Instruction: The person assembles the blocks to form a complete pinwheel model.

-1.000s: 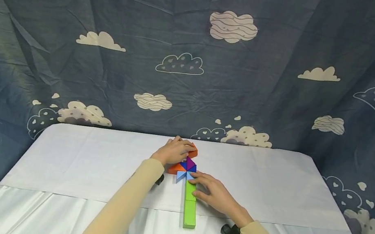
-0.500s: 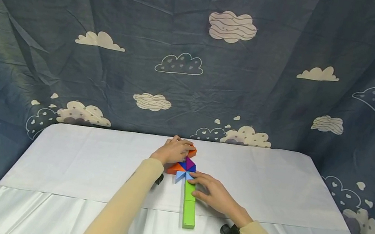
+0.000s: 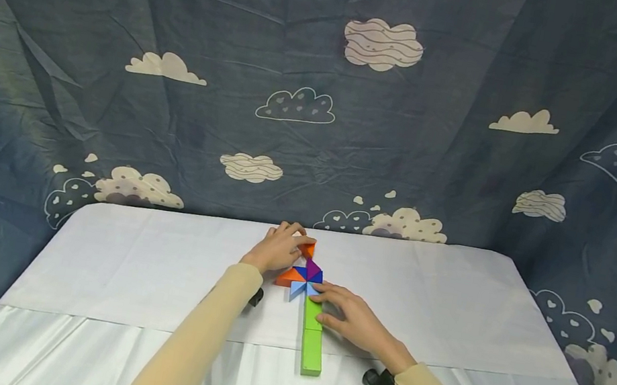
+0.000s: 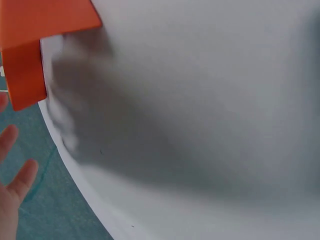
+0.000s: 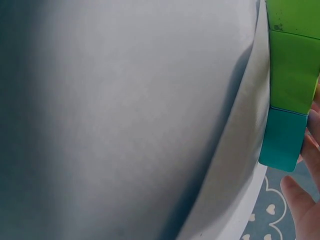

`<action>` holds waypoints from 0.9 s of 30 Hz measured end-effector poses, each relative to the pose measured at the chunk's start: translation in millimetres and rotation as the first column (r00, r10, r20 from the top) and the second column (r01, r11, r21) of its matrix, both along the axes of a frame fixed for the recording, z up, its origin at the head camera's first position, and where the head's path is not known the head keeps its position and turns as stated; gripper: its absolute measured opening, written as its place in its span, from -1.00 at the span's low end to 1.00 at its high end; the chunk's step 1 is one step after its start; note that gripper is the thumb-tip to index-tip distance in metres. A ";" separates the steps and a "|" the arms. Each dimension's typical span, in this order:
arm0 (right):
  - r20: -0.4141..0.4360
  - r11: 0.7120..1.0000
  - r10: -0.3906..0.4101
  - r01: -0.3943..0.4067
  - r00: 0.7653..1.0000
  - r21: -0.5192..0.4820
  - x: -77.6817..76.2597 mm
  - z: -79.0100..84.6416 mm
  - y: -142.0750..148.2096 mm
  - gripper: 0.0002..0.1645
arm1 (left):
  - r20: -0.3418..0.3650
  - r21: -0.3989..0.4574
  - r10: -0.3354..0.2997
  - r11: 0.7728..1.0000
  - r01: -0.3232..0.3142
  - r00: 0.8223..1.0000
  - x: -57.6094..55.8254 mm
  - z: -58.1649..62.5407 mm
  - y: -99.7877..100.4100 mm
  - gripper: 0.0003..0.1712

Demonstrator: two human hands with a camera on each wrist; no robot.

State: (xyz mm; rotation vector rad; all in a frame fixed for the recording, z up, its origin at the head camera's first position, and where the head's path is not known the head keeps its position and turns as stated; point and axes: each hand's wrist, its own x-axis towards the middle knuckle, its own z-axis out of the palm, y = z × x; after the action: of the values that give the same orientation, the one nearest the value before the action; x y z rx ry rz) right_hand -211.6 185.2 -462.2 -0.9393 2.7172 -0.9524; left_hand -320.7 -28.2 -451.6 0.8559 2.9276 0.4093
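Observation:
In the head view, my left hand [image 3: 276, 248] pinches an orange triangular block [image 3: 308, 249] at the far end of a pinwheel of blocks. Below that block lie a purple triangle [image 3: 312, 267], dark blue triangles [image 3: 316, 277], light blue triangles [image 3: 297, 290] and another orange block [image 3: 289, 278]. From the right, the fingers of my right hand [image 3: 351, 319] rest on a light blue triangle [image 3: 313, 289], the thumb by the upper green block [image 3: 313, 314]. A second green block [image 3: 311, 353] continues the stem toward me. Only fingertips show in both wrist views.
A white cloth covers the table [image 3: 420, 293]. A dark curtain [image 3: 293, 135] with cloud prints hangs behind it. Black wrist cameras [image 3: 378, 383] sit on both wrists, close above the cloth.
My left hand has shifted slightly left, and the orange block at the far end has moved left with it and turned. The right hand and the other blocks stay where they were.

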 end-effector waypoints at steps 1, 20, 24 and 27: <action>0.001 1.000 0.000 0.000 1.000 0.001 0.0 0.2 -0.2 -0.55 | 0.000 0.004 -0.007 1.000 0.007 1.000 -0.2 -0.3 0.2 -0.54; 0.002 1.000 0.004 -0.004 1.000 -0.001 -1.1 0.5 0.7 -0.56 | -0.005 0.074 0.023 0.997 -0.022 1.000 -0.7 0.2 -15.2 -0.64; 0.000 1.000 0.005 -0.005 1.000 -0.004 -0.5 0.0 0.4 -0.56 | 0.022 0.118 -0.010 0.993 0.007 1.000 -0.2 -1.3 -17.4 -0.57; -0.004 1.000 0.005 -0.005 1.000 -0.005 -0.1 -0.2 0.2 -0.56 | 0.050 0.133 -0.013 0.991 0.006 0.999 0.1 -2.1 -18.8 -0.54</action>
State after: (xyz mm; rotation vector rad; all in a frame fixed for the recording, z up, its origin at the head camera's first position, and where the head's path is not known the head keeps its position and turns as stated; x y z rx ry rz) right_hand -211.8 185.5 -462.4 -0.9493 2.7154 -0.9581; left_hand -320.6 -47.0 -453.7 0.8604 2.8751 0.6214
